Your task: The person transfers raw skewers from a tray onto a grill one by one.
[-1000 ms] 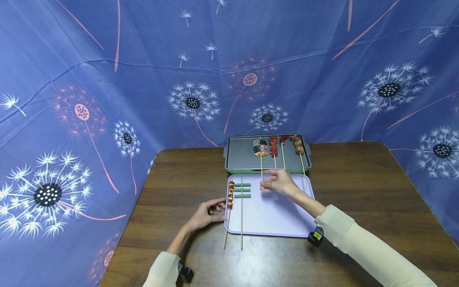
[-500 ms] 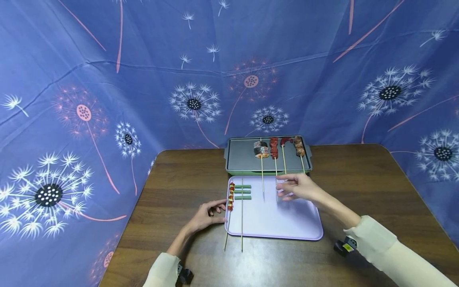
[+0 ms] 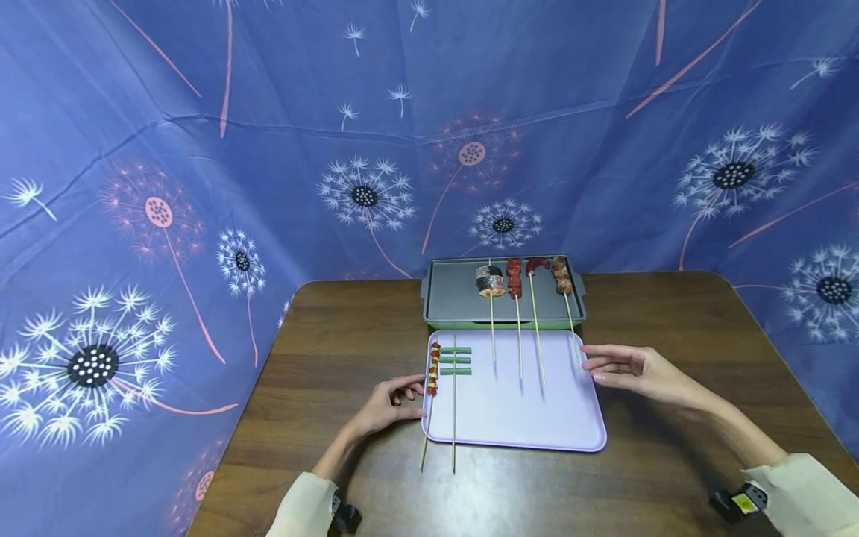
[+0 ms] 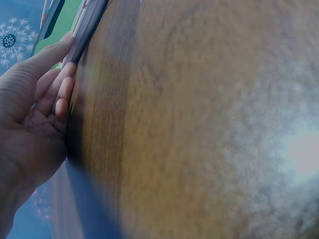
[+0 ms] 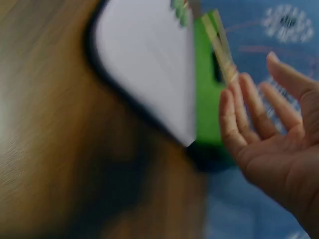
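My left hand point(image 3: 389, 404) rests against the left rim of a lilac tray point(image 3: 517, 418), thumb and index finger touching the edge in the left wrist view. Close by on the tray lie a red-and-yellow skewer point(image 3: 433, 369) and a skewer with three green pieces point(image 3: 455, 360). My right hand point(image 3: 634, 369) hovers with loosely spread fingers at the tray's right edge, holding nothing. On the grill pan point(image 3: 452, 294) lie a black-and-white roll skewer point(image 3: 491, 280), a red meat skewer point(image 3: 514, 278), a curled dark-red skewer point(image 3: 537, 265) and a brown meat skewer point(image 3: 561, 275).
The grill pan's green side point(image 5: 207, 94) stands directly behind the tray, and its skewers' sticks reach out over the tray. Both are on a brown wooden table point(image 3: 342, 328). Blue dandelion-print cloth point(image 3: 416, 194) hangs behind and to the sides.
My right hand has let go of the roll skewer's stick and moved right, past the other sticks, to the tray's right edge. The tray's right side has shifted slightly outward. My left hand stays put.
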Demonstrator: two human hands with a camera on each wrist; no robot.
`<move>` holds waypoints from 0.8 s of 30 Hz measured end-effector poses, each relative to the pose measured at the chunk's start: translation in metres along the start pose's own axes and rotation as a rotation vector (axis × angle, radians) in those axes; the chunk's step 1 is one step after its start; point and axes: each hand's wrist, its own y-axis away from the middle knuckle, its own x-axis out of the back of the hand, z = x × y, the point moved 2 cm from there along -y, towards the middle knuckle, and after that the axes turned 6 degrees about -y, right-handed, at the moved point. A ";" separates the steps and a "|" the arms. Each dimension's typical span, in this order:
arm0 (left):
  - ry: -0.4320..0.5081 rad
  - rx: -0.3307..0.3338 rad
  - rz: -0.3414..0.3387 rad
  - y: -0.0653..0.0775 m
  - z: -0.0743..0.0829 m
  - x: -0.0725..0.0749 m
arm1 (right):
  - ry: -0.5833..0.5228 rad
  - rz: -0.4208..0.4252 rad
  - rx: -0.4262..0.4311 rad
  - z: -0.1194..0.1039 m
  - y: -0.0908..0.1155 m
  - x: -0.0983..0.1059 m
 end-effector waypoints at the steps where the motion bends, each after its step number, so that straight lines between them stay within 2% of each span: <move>1: 0.000 0.003 0.001 0.000 0.000 0.000 | 0.002 0.003 -0.004 0.007 0.003 0.004; 6: 0.007 0.028 -0.010 -0.002 -0.002 0.000 | -0.004 -0.008 0.027 0.046 0.013 0.015; 11: -0.009 0.034 -0.020 -0.006 -0.021 -0.005 | -0.002 -0.017 0.060 0.073 0.019 0.015; 16: 0.014 0.042 -0.020 -0.009 -0.031 -0.007 | 0.055 0.016 0.108 0.080 0.021 0.011; 24: 0.025 0.055 -0.014 0.000 -0.021 -0.005 | 0.236 0.104 0.175 0.080 0.024 0.003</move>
